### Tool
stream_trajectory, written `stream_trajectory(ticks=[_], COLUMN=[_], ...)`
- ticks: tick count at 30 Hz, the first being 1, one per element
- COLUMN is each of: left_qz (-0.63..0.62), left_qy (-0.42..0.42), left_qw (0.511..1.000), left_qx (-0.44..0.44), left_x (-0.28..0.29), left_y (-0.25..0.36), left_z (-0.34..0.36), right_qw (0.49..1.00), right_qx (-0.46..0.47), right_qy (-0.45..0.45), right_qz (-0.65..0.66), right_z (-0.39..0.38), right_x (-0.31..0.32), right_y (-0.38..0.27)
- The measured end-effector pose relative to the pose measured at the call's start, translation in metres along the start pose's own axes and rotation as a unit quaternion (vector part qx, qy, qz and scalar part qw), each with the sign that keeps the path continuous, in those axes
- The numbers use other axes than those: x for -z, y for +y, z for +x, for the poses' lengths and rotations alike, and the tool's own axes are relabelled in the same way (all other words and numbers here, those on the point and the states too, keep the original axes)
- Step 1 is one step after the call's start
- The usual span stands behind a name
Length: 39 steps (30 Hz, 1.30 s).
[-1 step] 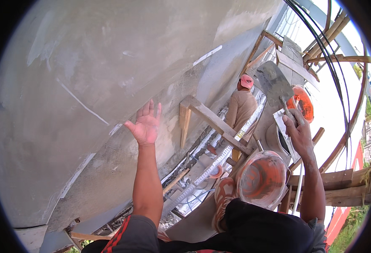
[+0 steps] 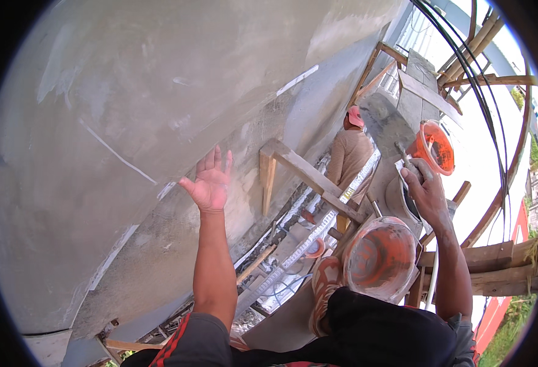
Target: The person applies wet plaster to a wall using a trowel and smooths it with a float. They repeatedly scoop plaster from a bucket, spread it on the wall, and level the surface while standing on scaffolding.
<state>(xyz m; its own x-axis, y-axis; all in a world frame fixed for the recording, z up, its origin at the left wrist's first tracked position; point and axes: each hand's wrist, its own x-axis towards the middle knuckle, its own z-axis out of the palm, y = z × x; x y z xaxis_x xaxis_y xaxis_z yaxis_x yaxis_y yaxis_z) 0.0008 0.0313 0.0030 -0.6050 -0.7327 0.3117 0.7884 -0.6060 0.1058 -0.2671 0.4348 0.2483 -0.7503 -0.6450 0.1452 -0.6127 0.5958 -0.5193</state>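
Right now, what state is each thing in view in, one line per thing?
Left hand: open, palm showing, holding nothing; contact with the wall unclear.
Right hand: closed, fingers around the trowel's handle.
Trowel: held, blade pointing away from the person.
Near bucket: open-topped, inside smeared with grey.
Far bucket: open-topped, smeared inside.
Wall: grey-coated, with pale streaks.
Pink cap: worn by a co-worker.
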Motion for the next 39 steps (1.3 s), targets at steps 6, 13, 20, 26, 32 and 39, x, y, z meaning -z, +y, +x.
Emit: stream_trajectory(ticks=[6,13,20,26,32,39], left_qz=[0.009,0.009,-0.019,-0.048,-0.043,-0.033], left_qy=[0.036,0.04,0.021,0.021,0.021,0.027], left_qw=[0.999,0.998,0.999,0.998,0.998,0.998], left_qx=[-0.028,-0.045,-0.039,-0.038,-0.045,-0.042], left_x=[-0.016,-0.026,-0.023,-0.021,-0.023,-0.025], left_y=[-0.005,-0.006,-0.002,-0.004,-0.002,-0.004], left_z=[-0.002,0.006,0.009,0.009,0.01,0.008], right_qw=[0.988,0.989,0.991,0.99,0.989,0.989], right_qx=[-0.02,0.088,0.108,0.104,0.089,0.098], right_qy=[-0.151,-0.117,-0.08,-0.09,-0.102,-0.097], right_qz=[0.03,-0.005,-0.019,-0.03,-0.056,-0.057], right_z=[0.026,0.1,0.114,0.117,0.121,0.12], right_x=[-0.07,-0.144,-0.16,-0.16,-0.159,-0.162], right_y=[-0.032,-0.041,-0.066,-0.067,-0.07,-0.068])
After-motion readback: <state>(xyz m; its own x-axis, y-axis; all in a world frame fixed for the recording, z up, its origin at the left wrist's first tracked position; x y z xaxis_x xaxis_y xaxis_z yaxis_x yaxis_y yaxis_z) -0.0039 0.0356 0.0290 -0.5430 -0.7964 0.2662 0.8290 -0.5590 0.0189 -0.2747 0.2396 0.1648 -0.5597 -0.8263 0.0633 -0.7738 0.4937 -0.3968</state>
